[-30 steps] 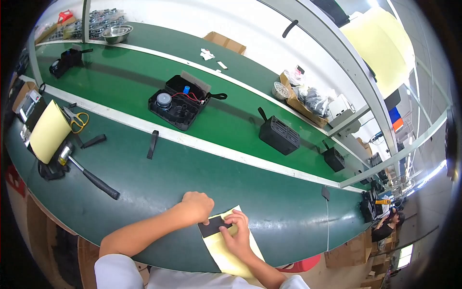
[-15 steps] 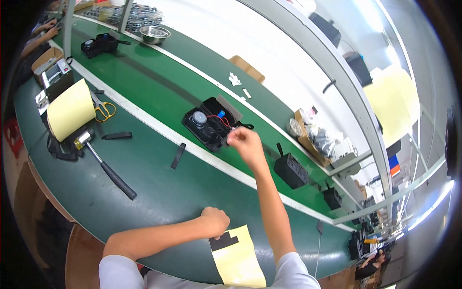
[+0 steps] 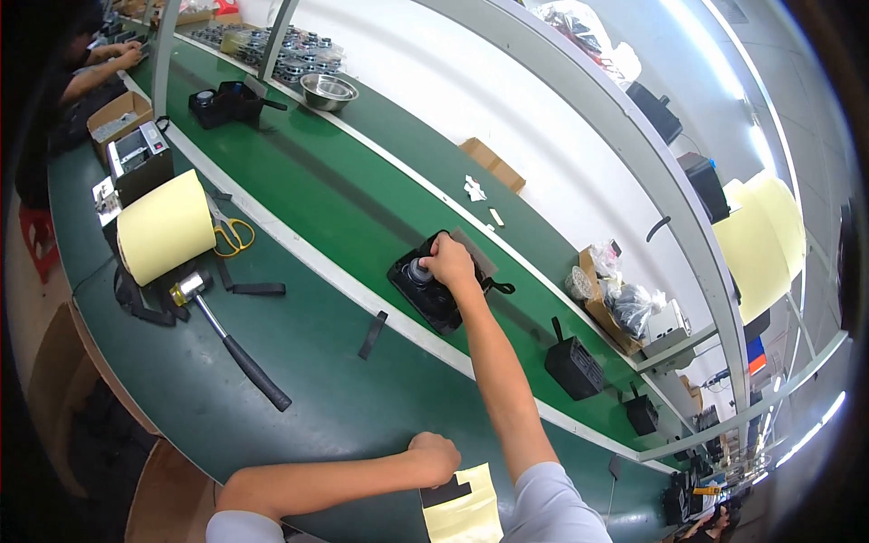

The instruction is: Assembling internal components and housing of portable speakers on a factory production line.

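My right hand (image 3: 451, 262) reaches over an opened black speaker case (image 3: 434, 306) on the green belt. Its thumb and fingers are closed at the round grey speaker (image 3: 419, 271) inside, and the hand covers much of the case's interior. Nearer me, my left hand (image 3: 435, 458) is curled into a fist on the table. What it holds, if anything, is hidden. Beside that fist lies a yellow backing sheet (image 3: 466, 518) with a black cut-out piece (image 3: 445, 490) on it.
A hammer (image 3: 237, 348), scissors (image 3: 233, 237) and a yellow roll (image 3: 167, 226) occupy the left. One black strap (image 3: 372, 335) lies mid-table. Further black cases (image 3: 574, 366) stand on the belt. Metal bowls (image 3: 328, 91) sit at the back, below a grey frame (image 3: 625, 136).
My right hand has moved leftward and away from me, from the case's right side to the speaker. It now hides the red wires and blue part. The whole view has shifted.
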Available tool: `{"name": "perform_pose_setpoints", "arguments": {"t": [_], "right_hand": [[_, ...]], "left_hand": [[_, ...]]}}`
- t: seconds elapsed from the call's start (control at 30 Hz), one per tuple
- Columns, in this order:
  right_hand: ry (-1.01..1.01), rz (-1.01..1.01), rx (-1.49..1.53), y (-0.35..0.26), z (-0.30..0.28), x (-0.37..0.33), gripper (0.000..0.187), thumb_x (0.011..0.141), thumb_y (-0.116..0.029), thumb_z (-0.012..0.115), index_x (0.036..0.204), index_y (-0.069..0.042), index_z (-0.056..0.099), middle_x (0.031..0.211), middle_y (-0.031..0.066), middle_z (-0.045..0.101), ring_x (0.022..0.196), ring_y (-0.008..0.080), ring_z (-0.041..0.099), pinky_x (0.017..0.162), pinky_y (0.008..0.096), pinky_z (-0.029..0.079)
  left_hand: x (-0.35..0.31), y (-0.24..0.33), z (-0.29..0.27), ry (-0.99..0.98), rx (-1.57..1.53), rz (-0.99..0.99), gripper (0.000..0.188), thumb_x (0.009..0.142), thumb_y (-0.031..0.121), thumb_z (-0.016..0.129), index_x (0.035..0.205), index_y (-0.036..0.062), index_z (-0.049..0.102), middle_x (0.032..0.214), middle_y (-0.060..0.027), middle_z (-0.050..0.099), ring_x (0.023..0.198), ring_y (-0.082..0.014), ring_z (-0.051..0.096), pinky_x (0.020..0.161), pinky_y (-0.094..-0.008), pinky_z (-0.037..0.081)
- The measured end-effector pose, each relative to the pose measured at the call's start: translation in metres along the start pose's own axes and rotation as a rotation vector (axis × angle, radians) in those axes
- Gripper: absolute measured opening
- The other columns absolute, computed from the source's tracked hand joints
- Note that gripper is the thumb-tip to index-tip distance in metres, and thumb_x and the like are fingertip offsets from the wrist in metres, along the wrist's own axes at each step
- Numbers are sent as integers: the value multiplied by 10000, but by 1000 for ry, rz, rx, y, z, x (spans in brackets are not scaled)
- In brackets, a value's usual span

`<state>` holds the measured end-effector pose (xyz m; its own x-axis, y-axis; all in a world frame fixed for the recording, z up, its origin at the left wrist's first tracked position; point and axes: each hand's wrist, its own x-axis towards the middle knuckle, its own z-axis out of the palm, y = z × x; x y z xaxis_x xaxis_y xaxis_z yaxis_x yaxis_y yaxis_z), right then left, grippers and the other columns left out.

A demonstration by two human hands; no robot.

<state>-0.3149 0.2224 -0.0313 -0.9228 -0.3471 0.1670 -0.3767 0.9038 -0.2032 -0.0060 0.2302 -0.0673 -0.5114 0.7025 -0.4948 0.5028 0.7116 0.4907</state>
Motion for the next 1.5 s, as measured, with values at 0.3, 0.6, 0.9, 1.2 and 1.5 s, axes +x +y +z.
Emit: {"name": "perform_pose_setpoints", "arguments": {"t": [0.3,0.6,0.9,1.2,1.5], "right_hand": [[-89,-59,-378,29,-26,13,246,826,-189,692,1009,-33,745,1131,216,710,1080,373,684,886,492,571],[-137,-69,-92,22,-8,-10,253,731,-251,757,934,-102,782,966,183,742,924,378,722,812,506,587],[41,-400,-189,108,-69,-105,216,708,-258,776,875,-123,753,823,117,718,883,335,697,815,484,502],[-204,-831,-287,160,-90,-272,207,784,-273,742,937,-139,700,940,39,704,1010,252,660,975,510,381],[40,-982,-362,205,-84,-351,127,858,-183,639,931,-135,731,984,39,715,1233,282,561,1112,561,344]], "left_hand": [[-5,-1,-10,8,53,-3,325,716,208,875,1023,124,811,1077,-74,768,964,-271,749,716,-468,607],[-28,5,-17,-17,167,-89,455,771,347,837,1115,61,751,1178,-165,725,1123,-343,687,925,-454,554],[-27,31,-29,-9,202,-15,448,764,390,811,948,-10,728,1048,-293,696,1021,-432,676,880,-503,536],[-24,3,-19,100,231,17,482,726,458,841,808,15,668,843,-243,700,832,-434,680,745,-527,524],[-33,7,-29,40,161,55,382,788,394,805,874,54,653,857,-198,712,829,-393,692,733,-460,538]]}}
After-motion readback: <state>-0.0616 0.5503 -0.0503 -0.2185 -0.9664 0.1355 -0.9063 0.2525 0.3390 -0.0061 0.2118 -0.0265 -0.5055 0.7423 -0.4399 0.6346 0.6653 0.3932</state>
